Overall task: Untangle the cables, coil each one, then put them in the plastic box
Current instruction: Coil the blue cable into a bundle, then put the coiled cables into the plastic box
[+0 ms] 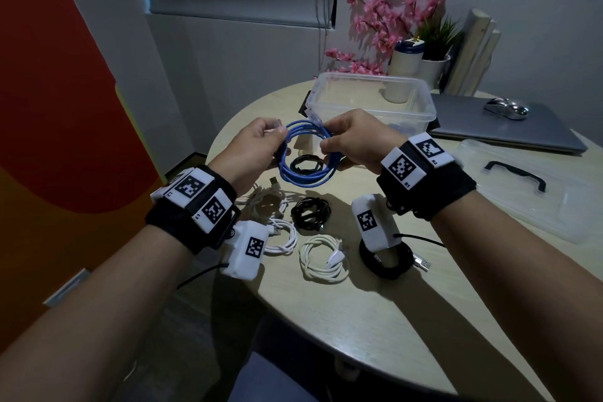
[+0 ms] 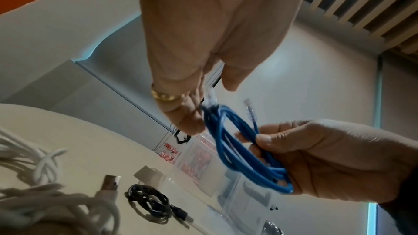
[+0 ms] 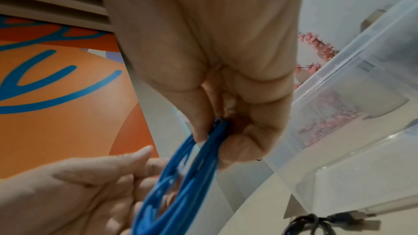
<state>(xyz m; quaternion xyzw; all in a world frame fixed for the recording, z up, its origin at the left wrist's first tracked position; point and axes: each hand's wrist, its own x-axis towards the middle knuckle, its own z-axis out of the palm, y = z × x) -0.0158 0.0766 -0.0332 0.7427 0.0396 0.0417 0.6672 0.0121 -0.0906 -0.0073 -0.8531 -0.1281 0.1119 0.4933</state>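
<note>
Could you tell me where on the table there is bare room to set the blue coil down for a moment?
Bare tabletop lies along the near edge, below the white coil and the black coil. It is crowded between the wrists, where several coils lie, and at the far right with the lid and laptop.

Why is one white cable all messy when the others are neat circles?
The white cable heap beside the left hand is loose and tangled, not coiled yet. The other cables on the table lie in tidy loops, and both hands hold the blue cable coiled.
</note>
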